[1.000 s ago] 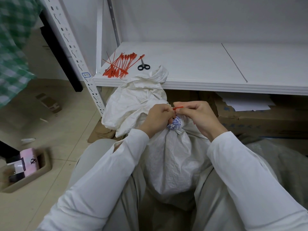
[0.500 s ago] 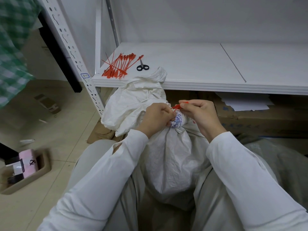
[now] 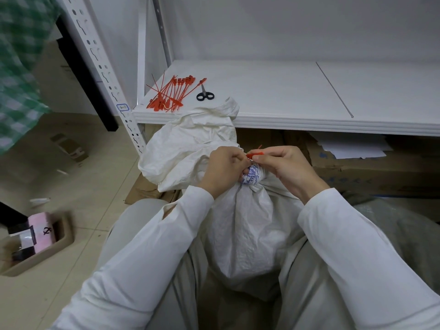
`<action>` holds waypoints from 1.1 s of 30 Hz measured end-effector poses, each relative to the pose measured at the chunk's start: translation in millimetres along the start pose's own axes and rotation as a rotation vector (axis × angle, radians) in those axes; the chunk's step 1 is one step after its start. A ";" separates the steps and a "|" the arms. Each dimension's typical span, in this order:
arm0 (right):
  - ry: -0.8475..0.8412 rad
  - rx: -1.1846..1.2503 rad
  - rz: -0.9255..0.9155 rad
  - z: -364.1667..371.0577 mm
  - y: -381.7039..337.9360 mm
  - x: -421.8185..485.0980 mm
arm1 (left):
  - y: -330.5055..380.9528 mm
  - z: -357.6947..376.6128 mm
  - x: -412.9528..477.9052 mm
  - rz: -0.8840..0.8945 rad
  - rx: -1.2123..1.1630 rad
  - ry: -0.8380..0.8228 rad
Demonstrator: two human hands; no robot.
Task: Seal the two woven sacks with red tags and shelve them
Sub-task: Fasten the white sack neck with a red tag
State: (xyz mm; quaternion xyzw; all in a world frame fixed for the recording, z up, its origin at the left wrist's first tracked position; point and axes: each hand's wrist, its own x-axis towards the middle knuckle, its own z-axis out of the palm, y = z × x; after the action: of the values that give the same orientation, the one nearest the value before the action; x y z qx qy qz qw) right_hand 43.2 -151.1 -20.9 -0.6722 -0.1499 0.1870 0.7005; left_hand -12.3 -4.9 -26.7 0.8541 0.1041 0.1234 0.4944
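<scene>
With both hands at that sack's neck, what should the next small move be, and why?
Probably draw the red tag snug around the gathered neck: the left hand and right hand both pinch it above the bunched top of the woven sack, and a thin tail sticks up, so it looks not yet cinched.

Beyond and above the grip on the red tag (image 3: 256, 154): white shelf board (image 3: 285, 96), seam down its right part. On its near left corner, up-left of the grip: loose bundle of red tags (image 3: 170, 92), small black-handled scissors (image 3: 205, 95) just right of them. Below the grip: beige tiled floor (image 3: 78, 186). Straight under the grip: gathered woven sack (image 3: 250, 229), base hidden. Up-left, on flattened cardboard (image 3: 142, 192): slumped woven sack (image 3: 185, 151), top against the shelf edge. Far left and lower: beige tray (image 3: 59, 244) holding a pink box (image 3: 40, 225). Right of the grip, under the shelf: cardboard box (image 3: 369, 172), white sheets (image 3: 352, 148) on top.
</scene>
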 end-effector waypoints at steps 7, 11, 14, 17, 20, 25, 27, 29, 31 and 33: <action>0.044 -0.094 -0.059 1.7 -0.5 -1.6 | 2.0 1.3 1.5 0.009 0.049 0.022; 0.145 -0.073 -0.073 2.8 1.5 0.8 | 3.4 1.8 2.8 0.012 0.087 0.033; 0.216 -0.029 -0.064 2.6 3.7 4.1 | 1.8 1.3 3.4 0.005 0.086 0.019; 0.245 -0.012 -0.063 4.5 5.3 5.2 | 0.7 0.8 3.6 0.011 0.108 0.022; 0.222 -0.026 -0.068 5.4 5.5 4.4 | 1.7 0.1 3.0 0.025 0.129 0.020; 0.165 -0.059 -0.061 3.1 2.1 1.5 | 3.5 -1.4 1.7 0.085 0.182 0.022; 0.112 -0.076 -0.062 3.9 0.1 -1.7 | 3.3 -1.6 1.5 0.108 0.213 0.028; 0.064 -0.064 -0.070 7.2 -0.9 -4.8 | 3.1 -1.4 1.5 0.138 0.243 0.038; 0.048 -0.062 -0.081 10.4 -0.8 -6.4 | 3.8 -1.6 0.7 0.164 0.270 0.046; 0.053 -0.063 -0.092 12.2 -1.4 -7.1 | 3.3 -1.3 1.2 0.170 0.263 0.048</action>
State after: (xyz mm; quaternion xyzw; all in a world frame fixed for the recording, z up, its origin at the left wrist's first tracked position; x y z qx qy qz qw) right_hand 31.4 -143.6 -18.6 -0.6910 -0.1678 0.1316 0.6906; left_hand -11.4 -5.1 -23.1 0.9140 0.0581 0.1704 0.3636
